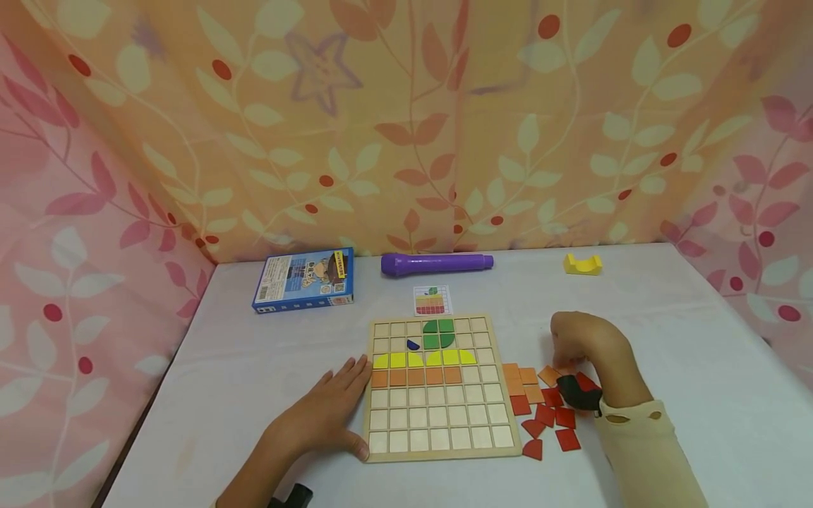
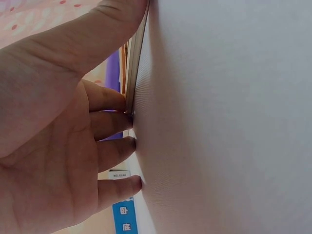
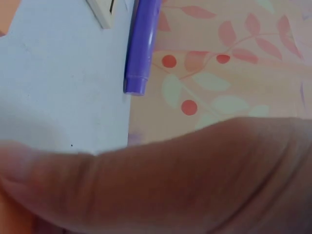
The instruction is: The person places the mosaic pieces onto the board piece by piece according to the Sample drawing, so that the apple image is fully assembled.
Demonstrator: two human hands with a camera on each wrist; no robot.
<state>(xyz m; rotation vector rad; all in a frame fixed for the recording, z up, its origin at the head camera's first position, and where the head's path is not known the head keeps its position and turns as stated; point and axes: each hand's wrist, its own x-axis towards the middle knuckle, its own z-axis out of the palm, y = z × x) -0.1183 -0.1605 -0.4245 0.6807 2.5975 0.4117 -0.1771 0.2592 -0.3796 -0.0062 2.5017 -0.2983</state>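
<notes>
My left hand (image 1: 327,411) lies along the left edge of a wooden grid board (image 1: 444,456), fingers stretched out and thumb near its lower corner. In the left wrist view, the fingertips (image 2: 127,146) are right by the board's edge and the white cloth. The board carries green tiles (image 1: 439,334), a dark blue piece (image 1: 413,345), a row of yellow tiles (image 1: 397,360) and a row of orange tiles (image 1: 416,377). Right of the board, my right hand (image 1: 581,342) reaches down with bent fingers and pinches an orange tile (image 3: 10,214), mostly hidden beneath the thumb.
Loose red tiles (image 1: 564,418) and orange square tiles (image 1: 512,379) lie beside the board's right edge. A small pattern card (image 1: 432,301) sits behind the board. Farther back are a blue box (image 1: 305,280), a purple microphone-shaped tube (image 1: 438,264) and a yellow block (image 1: 582,265), before a floral curtain.
</notes>
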